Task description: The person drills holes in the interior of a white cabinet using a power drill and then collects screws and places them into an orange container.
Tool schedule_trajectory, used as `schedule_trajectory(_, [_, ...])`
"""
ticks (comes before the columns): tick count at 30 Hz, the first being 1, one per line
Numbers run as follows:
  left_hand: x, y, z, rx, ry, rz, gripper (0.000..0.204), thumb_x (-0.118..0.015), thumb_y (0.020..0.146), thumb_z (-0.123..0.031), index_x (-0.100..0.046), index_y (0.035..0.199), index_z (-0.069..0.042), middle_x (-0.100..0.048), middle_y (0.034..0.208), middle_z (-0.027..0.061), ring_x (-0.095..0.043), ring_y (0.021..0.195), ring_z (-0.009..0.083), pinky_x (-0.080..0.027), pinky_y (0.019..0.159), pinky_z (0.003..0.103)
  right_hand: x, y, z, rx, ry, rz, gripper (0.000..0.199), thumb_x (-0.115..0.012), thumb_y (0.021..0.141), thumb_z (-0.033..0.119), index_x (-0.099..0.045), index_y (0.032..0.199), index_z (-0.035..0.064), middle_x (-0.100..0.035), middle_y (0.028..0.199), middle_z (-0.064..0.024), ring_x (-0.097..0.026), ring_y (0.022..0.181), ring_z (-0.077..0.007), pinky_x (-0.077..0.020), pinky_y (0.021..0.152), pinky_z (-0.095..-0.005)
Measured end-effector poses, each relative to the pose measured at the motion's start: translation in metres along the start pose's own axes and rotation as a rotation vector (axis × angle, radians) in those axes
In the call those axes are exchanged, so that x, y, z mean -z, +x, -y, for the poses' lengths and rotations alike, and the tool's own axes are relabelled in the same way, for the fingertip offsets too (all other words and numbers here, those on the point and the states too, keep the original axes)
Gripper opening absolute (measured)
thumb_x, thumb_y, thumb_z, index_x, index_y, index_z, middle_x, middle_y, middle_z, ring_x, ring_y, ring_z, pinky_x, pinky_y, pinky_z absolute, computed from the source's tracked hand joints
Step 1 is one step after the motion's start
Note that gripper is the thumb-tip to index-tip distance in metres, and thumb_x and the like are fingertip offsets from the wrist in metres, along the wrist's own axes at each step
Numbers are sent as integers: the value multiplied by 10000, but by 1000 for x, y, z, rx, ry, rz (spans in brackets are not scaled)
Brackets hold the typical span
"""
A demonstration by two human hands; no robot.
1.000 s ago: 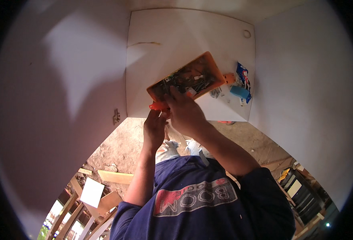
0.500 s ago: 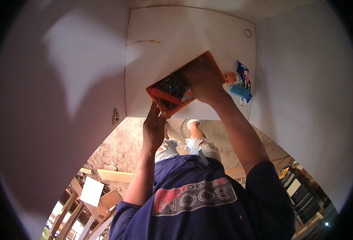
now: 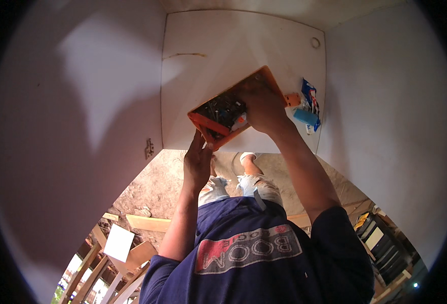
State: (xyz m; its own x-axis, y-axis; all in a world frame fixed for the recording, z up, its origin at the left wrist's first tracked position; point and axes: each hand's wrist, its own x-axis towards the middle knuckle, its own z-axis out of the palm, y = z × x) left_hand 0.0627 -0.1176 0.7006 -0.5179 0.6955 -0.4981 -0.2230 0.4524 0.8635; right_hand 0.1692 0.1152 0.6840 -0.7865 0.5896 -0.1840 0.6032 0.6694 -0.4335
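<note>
An orange rectangular box without a lid is tilted over the white board inside the cabinet. Small loose pieces of hardware lie on its dark bottom, along with an orange strip and a small white-and-orange item. My left hand grips the box's near left corner, thumb and fingers on its edge. My right hand reaches down into the box; its fingers are in shadow, so I cannot make out what they touch.
Right of the box lie an orange piece, a light-blue block and a crumpled blue wrapper. White panels rise on both sides. A metal hinge is fixed to the left one. Wood pieces lie on the ground behind.
The view has shifted very slightly. My right hand stays inside the box with a small movement, and my left hand keeps its grip on the corner.
</note>
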Motion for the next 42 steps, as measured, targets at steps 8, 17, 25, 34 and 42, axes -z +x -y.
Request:
schedule_trajectory(8, [2, 0, 6, -23, 44, -14, 624, -557, 1077, -127, -337, 1659, -77, -601, 1519, 182, -683, 1144, 177, -590, 890, 339, 44, -8, -1, 179, 145, -55, 362, -603, 894, -3, -762, 1205, 94, -721, 1251, -181, -698, 1181, -330, -566, 999, -440])
schedule_trajectory(17, [3, 1, 1, -65, 49, 8, 619, -565, 1080, -165, -344, 1648, -57, -665, 1429, 181, -697, 1119, 188, -596, 868, 347, 65, -70, -9, -190, 463, -319, 240, -626, 959, 15, -757, 1154, 61, -752, 1045, -169, -741, 991, -310, -586, 886, -391])
schedule_trajectory(25, [3, 5, 15, -172, 64, 22, 558, -549, 1075, -119, -350, 1557, 80, -673, 1323, 256, -701, 1167, 259, -573, 918, 350, 35, -134, -10, -216, 533, -496, 170, -693, 938, 42, -746, 1098, 17, -756, 996, -129, -752, 819, -229, -604, 730, -353])
schedule_trajectory(34, [18, 36, 1, 28, 40, 144, 535, -626, 1017, -153, -419, 1448, 87, -761, 1041, 187, -773, 914, 221, -605, 790, 316, -5, -220, 22, -351, 533, -290, 153, -727, 944, 127, -734, 1071, 41, -756, 963, -136, -729, 808, -292, -585, 751, -392])
schedule_trajectory(42, [45, 59, -4, 146, 3, 212, 402, -629, 959, -125, -510, 1285, 78, -718, 1035, 188, -789, 913, 321, -655, 799, 383, -46, -272, 84, -532, 589, -467, 173, -734, 951, 139, -736, 1086, 31, -769, 942, -136, -754, 847, -280, -594, 762, -370])
